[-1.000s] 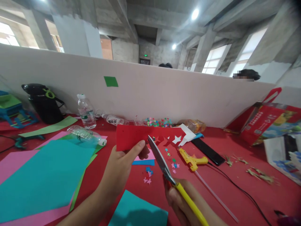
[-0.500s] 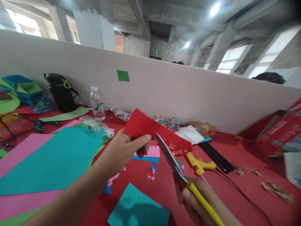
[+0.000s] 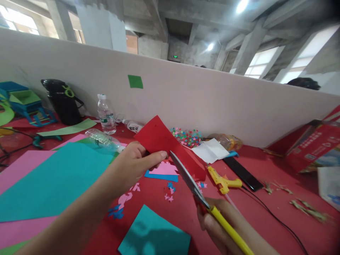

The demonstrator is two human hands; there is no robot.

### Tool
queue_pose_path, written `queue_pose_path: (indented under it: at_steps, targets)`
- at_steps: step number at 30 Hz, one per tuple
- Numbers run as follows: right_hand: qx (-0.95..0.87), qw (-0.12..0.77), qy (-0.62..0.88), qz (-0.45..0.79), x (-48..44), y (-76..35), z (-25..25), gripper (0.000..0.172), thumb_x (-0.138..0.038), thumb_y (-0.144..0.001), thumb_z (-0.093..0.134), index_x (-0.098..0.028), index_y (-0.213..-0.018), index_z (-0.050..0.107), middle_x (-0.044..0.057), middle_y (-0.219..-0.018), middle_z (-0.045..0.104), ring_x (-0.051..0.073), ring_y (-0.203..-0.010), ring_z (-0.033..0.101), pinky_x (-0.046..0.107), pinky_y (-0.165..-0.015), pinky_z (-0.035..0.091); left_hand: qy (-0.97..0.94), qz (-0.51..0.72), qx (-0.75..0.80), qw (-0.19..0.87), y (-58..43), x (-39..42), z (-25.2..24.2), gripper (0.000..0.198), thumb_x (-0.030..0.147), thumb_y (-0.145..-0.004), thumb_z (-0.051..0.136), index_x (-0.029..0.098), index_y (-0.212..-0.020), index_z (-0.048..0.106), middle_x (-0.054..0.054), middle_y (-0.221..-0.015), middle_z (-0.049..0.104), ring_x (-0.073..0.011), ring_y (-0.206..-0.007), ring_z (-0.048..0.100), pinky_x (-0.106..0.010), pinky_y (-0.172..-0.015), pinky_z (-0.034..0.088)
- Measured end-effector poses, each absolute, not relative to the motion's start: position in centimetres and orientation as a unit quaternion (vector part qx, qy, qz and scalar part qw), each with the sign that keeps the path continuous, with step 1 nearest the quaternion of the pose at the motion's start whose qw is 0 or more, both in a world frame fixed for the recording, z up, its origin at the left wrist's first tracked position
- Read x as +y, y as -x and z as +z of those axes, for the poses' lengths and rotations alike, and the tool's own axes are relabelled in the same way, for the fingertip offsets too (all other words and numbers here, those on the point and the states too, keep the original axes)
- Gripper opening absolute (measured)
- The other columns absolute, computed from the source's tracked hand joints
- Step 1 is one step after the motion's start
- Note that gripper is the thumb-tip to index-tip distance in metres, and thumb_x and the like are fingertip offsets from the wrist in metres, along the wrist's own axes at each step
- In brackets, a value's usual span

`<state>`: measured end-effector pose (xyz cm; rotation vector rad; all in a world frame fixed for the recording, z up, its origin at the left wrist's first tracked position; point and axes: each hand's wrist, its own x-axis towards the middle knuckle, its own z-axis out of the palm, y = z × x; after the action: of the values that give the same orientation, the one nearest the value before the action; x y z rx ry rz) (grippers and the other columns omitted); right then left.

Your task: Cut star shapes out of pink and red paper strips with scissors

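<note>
My left hand [image 3: 140,157] pinches a sheet of red paper [image 3: 156,136] along its lower edge, thumb toward me. The paper is held up above the table and slants down to the right. My right hand [image 3: 217,219] grips a pair of scissors [image 3: 190,180] with yellow and red handles. Their blades point up and left, tips at the paper beside my left thumb; I cannot tell whether paper lies between them. Underneath are pink paper [image 3: 164,168] with a notched edge and blue paper [image 3: 162,176]. Small star cutouts [image 3: 170,193] lie nearer me.
A yellow glue gun [image 3: 223,180] with its cord and a black phone [image 3: 243,173] lie at right. Teal sheets [image 3: 61,173] cover the left. Behind stand a water bottle [image 3: 106,117] and a black flask [image 3: 62,102] before a white partition [image 3: 212,102]. Several stars [image 3: 187,136] are heaped beyond the paper.
The red paper has tilted more steeply, its right end dropping and moving left. My left hand and the scissor tips have shifted slightly left. The whole view has moved a little.
</note>
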<state>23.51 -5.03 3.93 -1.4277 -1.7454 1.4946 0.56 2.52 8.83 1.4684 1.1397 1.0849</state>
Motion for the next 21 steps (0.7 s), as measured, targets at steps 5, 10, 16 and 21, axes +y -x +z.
queue_pose_path:
  at_steps: [5, 10, 16, 21]
  targets:
    - [-0.64, 0.192, 0.53, 0.523, -4.6, -24.3, 3.7, 0.055, -0.074, -0.081, 0.048, -0.021, -0.069, 0.04, -0.007, -0.047, 0.038, 0.007, -0.041, 0.033, 0.02, -0.04, 0.02, -0.619, 0.442, 0.447, 0.47, 0.1, 3.3, 8.4, 0.035, 0.033, -0.069, 0.074, 0.019, -0.042, 0.056, 0.001, -0.043, 0.048, -0.0092, -0.041, 0.037, -0.021, -0.039, 0.026]
    - [-0.622, 0.191, 0.534, 0.54, -5.1, -25.3, 3.2, 0.049, -0.067, -0.082, 0.054, -0.019, -0.072, 0.046, -0.006, -0.05, 0.04, 0.007, -0.043, 0.034, 0.021, -0.04, 0.021, -0.593, 0.444, 0.433, 0.513, 0.9, 3.8, 7.8, 0.027, 0.023, -0.066, 0.076, 0.018, -0.044, 0.061, 0.0, -0.047, 0.052, -0.01, -0.044, 0.041, -0.022, -0.042, 0.029]
    - [-0.6, 0.257, 0.502, 0.567, -4.3, -24.0, 0.5, 0.059, -0.078, -0.076, 0.048, -0.02, -0.068, 0.044, -0.005, -0.053, 0.035, 0.007, -0.044, 0.03, 0.021, -0.04, 0.023, -0.575, 0.461, 0.403, 0.543, 0.1, 3.5, 7.8, 0.017, 0.028, -0.07, 0.073, 0.018, -0.058, 0.068, -0.002, -0.057, 0.061, -0.0121, -0.052, 0.05, -0.023, -0.049, 0.038]
    - [-0.591, 0.26, 0.517, 0.563, -6.0, -26.3, -7.7, 0.057, -0.075, -0.08, 0.047, -0.019, -0.082, 0.053, -0.003, -0.06, 0.043, 0.009, -0.049, 0.04, 0.021, -0.044, 0.033, -0.524, 0.51, 0.349, 0.586, -1.3, 2.9, 7.9, 0.008, 0.025, -0.075, 0.07, 0.019, -0.07, 0.072, -0.001, -0.061, 0.061, -0.0105, -0.056, 0.051, -0.02, -0.053, 0.041]
